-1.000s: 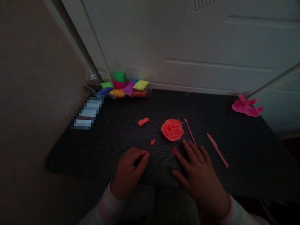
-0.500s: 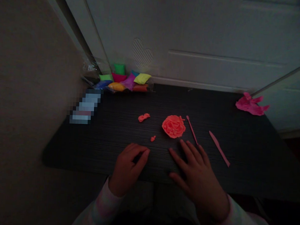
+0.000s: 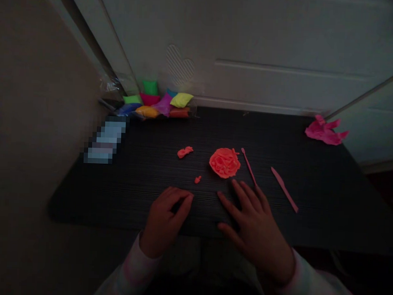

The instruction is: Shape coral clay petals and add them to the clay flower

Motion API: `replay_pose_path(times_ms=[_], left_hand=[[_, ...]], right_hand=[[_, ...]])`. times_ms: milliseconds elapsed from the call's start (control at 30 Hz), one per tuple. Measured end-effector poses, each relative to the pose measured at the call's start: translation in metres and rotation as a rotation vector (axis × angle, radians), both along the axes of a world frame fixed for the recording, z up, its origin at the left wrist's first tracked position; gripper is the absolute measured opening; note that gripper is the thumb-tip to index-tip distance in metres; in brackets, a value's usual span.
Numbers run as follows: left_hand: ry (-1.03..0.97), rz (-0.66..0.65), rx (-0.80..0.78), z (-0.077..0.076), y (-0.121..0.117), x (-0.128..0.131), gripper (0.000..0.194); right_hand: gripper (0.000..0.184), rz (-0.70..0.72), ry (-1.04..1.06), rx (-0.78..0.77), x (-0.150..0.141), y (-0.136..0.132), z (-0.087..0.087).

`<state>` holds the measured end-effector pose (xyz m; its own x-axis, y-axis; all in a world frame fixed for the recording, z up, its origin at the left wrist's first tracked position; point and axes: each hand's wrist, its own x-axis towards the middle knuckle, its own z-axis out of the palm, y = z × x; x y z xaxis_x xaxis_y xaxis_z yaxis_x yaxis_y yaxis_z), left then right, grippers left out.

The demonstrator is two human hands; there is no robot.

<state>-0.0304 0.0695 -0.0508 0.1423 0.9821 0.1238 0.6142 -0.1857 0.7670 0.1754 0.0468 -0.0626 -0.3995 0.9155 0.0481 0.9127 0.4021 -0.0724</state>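
Note:
My right hand (image 3: 253, 225) lies with its fingers spread on the dark table, open and holding nothing. Its fingertips are just below a ruffled orange clay flower (image 3: 224, 163) and by the lower end of a thin pink modelling stick (image 3: 248, 166). To the left, my left hand (image 3: 166, 217) is closed, thumb tip against the index finger; anything between them is hidden. Beyond it lie a tiny orange clay bit (image 3: 198, 179) and a longer twisted orange clay piece (image 3: 185, 152). A pink plastic knife (image 3: 284, 189) rests to the right.
Clear bags of colourful clay packets (image 3: 148, 111) sit at the back left, beside a blurred pale rectangle (image 3: 105, 141). A crumpled pink piece (image 3: 326, 131) is at the far right. The dark table (image 3: 144, 167) stands against a white panelled door (image 3: 267, 42).
The whole view has shifted slightly, so everything appears a little further left and higher. Both hands keep the same pose, and the clay pieces and tools stay where they were on the table.

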Motion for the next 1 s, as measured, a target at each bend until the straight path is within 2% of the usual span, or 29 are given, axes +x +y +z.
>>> replay_pose_path(times_ms=[67, 200, 333, 467, 633, 767, 900, 1000], left_hand=[[0.002, 0.005, 0.001, -0.0004, 0.0002, 0.0, 0.015], [0.006, 0.002, -0.001, 0.0, 0.0004, 0.0, 0.014], [0.005, 0.002, -0.006, -0.0002, -0.0002, -0.0002, 0.015], [0.008, -0.008, -0.016, -0.0011, -0.001, -0.0007, 0.015], [0.002, -0.009, -0.024, 0.0, -0.0007, 0.0, 0.015], [0.017, -0.009, -0.03, -0.0011, -0.0002, -0.0002, 0.015], [0.003, -0.011, -0.015, -0.0031, -0.0004, -0.0007, 0.015], [-0.004, -0.018, -0.01, -0.0033, -0.0007, -0.0008, 0.014]], right_hand=[[0.05, -0.055, -0.006, 0.024, -0.0003, 0.0014, 0.0001], [0.052, 0.046, 0.013, -0.008, -0.0007, 0.0027, 0.0001], [0.05, -0.047, -0.002, 0.037, -0.0004, 0.0019, -0.0005], [0.052, 0.054, 0.017, -0.023, -0.0018, -0.0004, 0.0001], [0.051, -0.059, -0.003, 0.008, -0.0024, 0.0002, 0.0003], [0.052, 0.032, 0.023, -0.023, -0.0048, -0.0021, -0.0009], [0.051, -0.069, 0.02, 0.027, -0.0051, -0.0037, -0.0016], [0.05, 0.022, 0.018, -0.002, -0.0061, -0.0053, -0.0009]])
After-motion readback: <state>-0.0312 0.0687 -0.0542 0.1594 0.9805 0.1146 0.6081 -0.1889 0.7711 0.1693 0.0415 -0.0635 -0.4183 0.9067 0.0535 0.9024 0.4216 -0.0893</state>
